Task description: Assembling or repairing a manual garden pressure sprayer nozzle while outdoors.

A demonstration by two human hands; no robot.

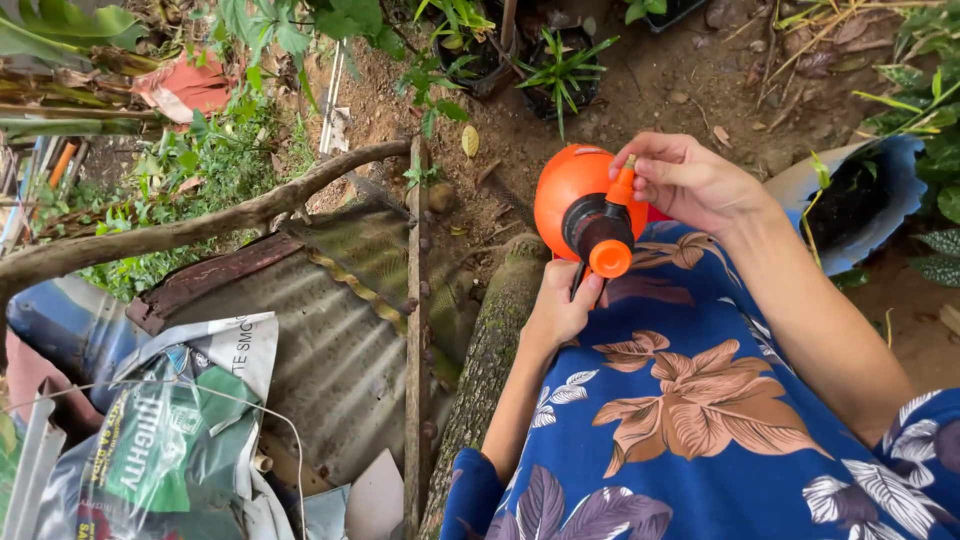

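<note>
Outdoors, bare brown soil (690, 90) fills the upper field, littered with dry leaves and small stones. Blue cloth with a tan and white leaf print (700, 400) covers the lower right, over the person's lap. A rusted corrugated metal sheet (330, 340) lies at lower centre-left, with a weathered wooden post (416, 330) standing against its right edge. A bare curved branch (200, 225) crosses above the sheet from the left. A crumpled green and white plastic sack (170, 440) sits at lower left. A mossy log (490, 360) runs beside the post, just left of the lap. A cut blue container holding dark soil (880, 200) sits at right. Small spiky plants in dark pots (565, 70) stand at top centre.

An orange spray bottle (570, 195) with a black and orange pump head is held over the lap, above the blue cloth, pump end toward the camera. Left hand (562, 305): closed around the black handle below the pump head. Right hand (690, 180): thumb and fingertips pinching the small orange nozzle (622, 185) at the bottle's upper right.
</note>
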